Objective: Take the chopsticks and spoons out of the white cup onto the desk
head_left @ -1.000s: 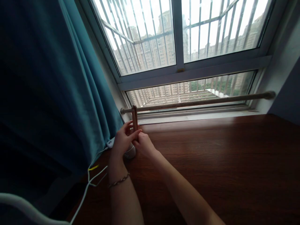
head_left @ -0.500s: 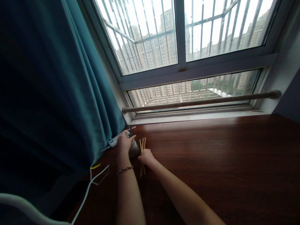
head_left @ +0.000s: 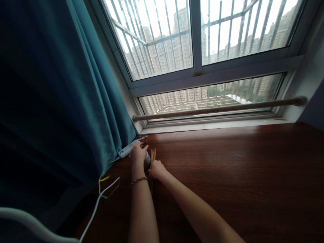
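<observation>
My right hand is closed around a small bundle of thin wooden sticks. They stand nearly upright, their tops close together above my fingers and their lower ends dim below. Just left of them is a dark, rounded cup with a pale rim, largely covered by my left hand. That hand grips the cup from its left side, the thumb pointing right; most of its fingers are hidden. The sticks are beside the cup, close to its right side.
A white power strip lies behind my left hand, by the blue curtain. White cables with a yellow tie run on the left. Beyond the brown wooden surface, a rail crosses the window.
My left hand has shifted right, closer to the sticks, uncovering more of the power strip. The sticks have drawn together at the top; my right hand has hardly moved.
</observation>
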The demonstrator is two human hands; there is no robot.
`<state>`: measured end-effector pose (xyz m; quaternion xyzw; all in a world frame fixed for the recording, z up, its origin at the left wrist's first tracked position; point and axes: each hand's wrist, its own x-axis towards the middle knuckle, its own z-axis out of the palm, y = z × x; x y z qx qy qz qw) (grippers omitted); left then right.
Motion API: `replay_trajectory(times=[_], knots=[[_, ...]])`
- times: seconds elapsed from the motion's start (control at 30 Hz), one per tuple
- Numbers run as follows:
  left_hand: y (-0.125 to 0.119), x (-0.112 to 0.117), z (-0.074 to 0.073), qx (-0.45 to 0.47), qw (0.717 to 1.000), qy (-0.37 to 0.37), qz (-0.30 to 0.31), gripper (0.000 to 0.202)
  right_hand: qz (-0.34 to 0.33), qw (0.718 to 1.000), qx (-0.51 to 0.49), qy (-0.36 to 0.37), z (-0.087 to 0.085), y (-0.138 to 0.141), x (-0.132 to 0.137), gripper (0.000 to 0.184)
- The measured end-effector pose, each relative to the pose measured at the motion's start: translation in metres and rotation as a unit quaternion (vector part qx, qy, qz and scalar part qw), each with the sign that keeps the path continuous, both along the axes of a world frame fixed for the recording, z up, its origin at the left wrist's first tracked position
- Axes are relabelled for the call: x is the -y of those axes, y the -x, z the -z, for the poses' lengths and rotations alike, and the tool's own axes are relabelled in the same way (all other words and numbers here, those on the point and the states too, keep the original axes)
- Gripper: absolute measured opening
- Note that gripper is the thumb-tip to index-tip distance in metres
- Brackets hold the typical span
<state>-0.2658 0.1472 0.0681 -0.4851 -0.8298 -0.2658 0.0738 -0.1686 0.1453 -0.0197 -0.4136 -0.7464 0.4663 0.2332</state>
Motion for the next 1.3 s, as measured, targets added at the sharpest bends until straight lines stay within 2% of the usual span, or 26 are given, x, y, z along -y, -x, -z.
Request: replay_trajectory(times=[0.1, 0.23, 0.4, 0.57, 0.8, 0.93, 1.13, 1.23, 1.3], knots=[[0.004, 0.0, -0.001, 0.015, 1.0, -0.008, 0.002, 0.028, -0.01, 0.997, 0.065, 0.026, -0.006, -0.005, 0.001, 0.024], [0.009, -0.001, -0.002, 0.02, 1.0, -0.02, 0.0, 0.023, -0.014, 0.997, 0.066, 0.023, -0.013, -0.01, 0.0, 0.019], [0.01, 0.003, -0.006, 0.039, 0.998, -0.035, 0.02, 0.015, 0.014, 0.999, 0.019, -0.038, -0.025, -0.016, -0.008, 0.007], [0.008, 0.009, -0.014, 0.061, 0.996, -0.039, 0.059, 0.013, 0.039, 0.989, -0.083, -0.12, -0.038, -0.018, -0.014, 0.002], [0.006, 0.024, -0.035, 0.067, 0.99, -0.081, 0.098, 0.019, 0.052, 0.952, -0.233, -0.192, -0.053, -0.018, -0.012, 0.015], [0.002, 0.039, -0.052, 0.078, 0.981, -0.132, 0.118, 0.023, 0.056, 0.931, -0.295, -0.207, -0.062, -0.022, -0.01, 0.012], [-0.027, 0.066, -0.084, 0.137, 0.952, -0.208, 0.179, 0.029, 0.03, 0.906, -0.348, -0.24, -0.09, -0.034, -0.001, 0.031], [-0.041, 0.072, -0.093, 0.17, 0.936, -0.228, 0.205, 0.031, 0.015, 0.905, -0.34, -0.255, -0.103, -0.041, 0.004, 0.021], [-0.045, 0.071, -0.094, 0.192, 0.928, -0.232, 0.218, 0.034, 0.014, 0.912, -0.32, -0.258, -0.108, -0.045, 0.005, 0.011]])
